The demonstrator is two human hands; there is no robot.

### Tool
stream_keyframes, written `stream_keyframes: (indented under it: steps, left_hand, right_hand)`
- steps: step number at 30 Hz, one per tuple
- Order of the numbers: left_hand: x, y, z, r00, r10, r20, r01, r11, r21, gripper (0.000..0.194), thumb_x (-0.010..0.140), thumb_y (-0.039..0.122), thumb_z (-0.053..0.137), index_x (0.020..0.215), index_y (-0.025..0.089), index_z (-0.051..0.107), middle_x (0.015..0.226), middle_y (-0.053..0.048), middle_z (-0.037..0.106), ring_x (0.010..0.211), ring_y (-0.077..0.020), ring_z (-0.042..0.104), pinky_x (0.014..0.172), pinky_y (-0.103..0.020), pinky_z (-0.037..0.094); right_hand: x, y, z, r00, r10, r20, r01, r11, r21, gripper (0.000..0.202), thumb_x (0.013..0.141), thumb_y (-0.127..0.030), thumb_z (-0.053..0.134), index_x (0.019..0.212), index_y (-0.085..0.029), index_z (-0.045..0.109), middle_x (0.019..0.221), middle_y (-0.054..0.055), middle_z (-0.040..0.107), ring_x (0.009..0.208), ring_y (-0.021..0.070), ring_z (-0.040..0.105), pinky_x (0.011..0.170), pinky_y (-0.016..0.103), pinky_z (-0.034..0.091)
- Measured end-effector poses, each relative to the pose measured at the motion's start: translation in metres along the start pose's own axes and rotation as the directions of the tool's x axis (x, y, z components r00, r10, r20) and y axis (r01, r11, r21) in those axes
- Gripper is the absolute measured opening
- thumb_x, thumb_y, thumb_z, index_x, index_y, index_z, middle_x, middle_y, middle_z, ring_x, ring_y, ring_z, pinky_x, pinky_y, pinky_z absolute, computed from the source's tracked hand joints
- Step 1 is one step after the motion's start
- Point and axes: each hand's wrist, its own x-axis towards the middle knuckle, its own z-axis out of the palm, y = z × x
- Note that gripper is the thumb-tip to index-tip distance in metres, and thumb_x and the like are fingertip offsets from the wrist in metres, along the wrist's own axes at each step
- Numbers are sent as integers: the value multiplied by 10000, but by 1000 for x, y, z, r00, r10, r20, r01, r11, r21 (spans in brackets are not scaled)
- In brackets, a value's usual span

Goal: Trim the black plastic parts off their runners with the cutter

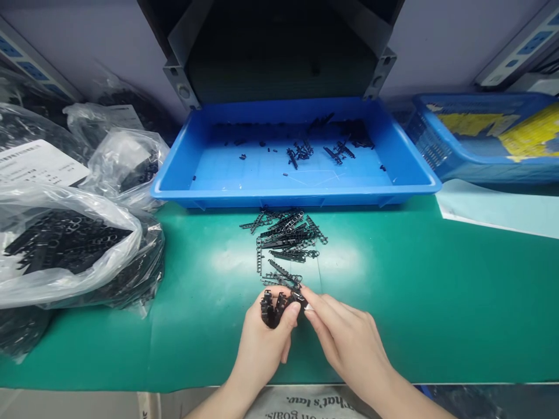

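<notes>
My left hand (pixel 265 334) is closed around several black plastic strips (pixel 279 307), with their ends sticking up between thumb and fingers. Close beside it, my right hand (pixel 347 331) pinches with thumb and index finger at the end of one of these strips. The fingertips of both hands nearly meet there, and the exact grip is partly hidden. Just beyond the hands lies a loose pile of similar black plastic strips (pixel 288 235), thin and ladder-like with small rings at some ends. The nearest strips of the pile reach up to my fingers.
A blue tray (pixel 297 196) behind the pile holds scattered black pieces. On the left stand clear plastic bags (pixel 131 244) full of black parts. At the right are a blue basket (pixel 471 166) with yellow items and a pale sheet (pixel 502 209). Everything rests on a green mat (pixel 437 302).
</notes>
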Motion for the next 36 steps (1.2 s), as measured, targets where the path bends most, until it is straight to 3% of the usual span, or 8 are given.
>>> stream_keyframes:
  steps: [11, 19, 23, 26, 28, 31, 33, 36]
  left_hand:
    - [1, 3, -11, 994, 43, -105, -48, 998, -43, 349, 801, 464, 498, 630, 171, 418, 435, 66, 318, 417, -71, 300, 400, -186, 229]
    - [3, 8, -21, 980, 78, -184, -88, 995, -46, 262, 802, 424, 503, 810, 163, 488, 448, 55, 423, 433, -89, 356, 437, -191, 303]
    - [10, 10, -30, 979, 81, -188, -101, 990, -100, 282, 793, 427, 531, 851, 153, 495, 421, 69, 395, 406, -70, 325, 421, -173, 283]
    - [12, 13, -33, 991, 92, -96, -109, 977, -182, 306, 776, 433, 567, 725, 148, 466, 486, 41, 459, 422, -52, 364, 415, -157, 295]
    - [10, 15, -31, 991, 30, 132, 6, 964, -264, 360, 731, 477, 603, 732, 144, 466, 575, 1, 536, 410, -51, 408, 363, -152, 270]
    - [4, 16, -23, 867, -87, 490, 258, 921, -293, 399, 673, 474, 657, 793, 147, 464, 637, -51, 601, 353, -56, 433, 291, -144, 186]
    - [1, 17, -18, 846, -113, 521, 300, 909, -290, 352, 686, 404, 664, 822, 152, 458, 622, -38, 603, 325, -37, 399, 286, -136, 162]
    - [1, 17, -14, 929, -98, 357, 198, 946, -255, 321, 707, 345, 643, 889, 148, 467, 650, -15, 598, 322, -10, 336, 305, -136, 158]
  right_hand:
    - [22, 24, 0, 971, 201, 127, -199, 979, -30, 293, 842, -329, 495, 1092, -179, 529, 905, 39, 662, 644, 203, 634, 525, 298, 476]
    - [41, 21, 9, 983, 103, 151, -94, 993, -66, 55, 795, -218, 551, 771, -171, 566, 710, 33, 601, 537, 197, 580, 424, 277, 398]
    - [37, 27, -5, 996, -6, 94, 2, 999, 33, 105, 829, -142, 456, 855, -176, 551, 774, 30, 615, 634, 154, 591, 530, 248, 443]
    - [29, 30, -17, 969, -244, 30, 234, 954, 185, 223, 802, -35, 406, 918, -177, 534, 835, 29, 633, 723, 120, 597, 591, 208, 449]
    - [24, 30, -20, 934, -356, -28, 354, 913, 201, 271, 780, 8, 398, 935, -175, 524, 836, 29, 643, 734, 118, 600, 575, 206, 445]
    - [17, 27, -17, 920, -381, -89, 391, 905, 166, 277, 788, 12, 397, 946, -182, 515, 838, 22, 646, 727, 116, 604, 566, 208, 449]
    - [14, 24, -14, 941, -321, -103, 336, 921, 199, 251, 809, -20, 409, 966, -185, 513, 857, 26, 640, 732, 116, 602, 589, 210, 460]
    - [10, 20, -13, 996, -93, -16, 94, 968, 234, 222, 862, -168, 441, 1078, -185, 486, 905, 43, 628, 738, 131, 604, 609, 231, 476]
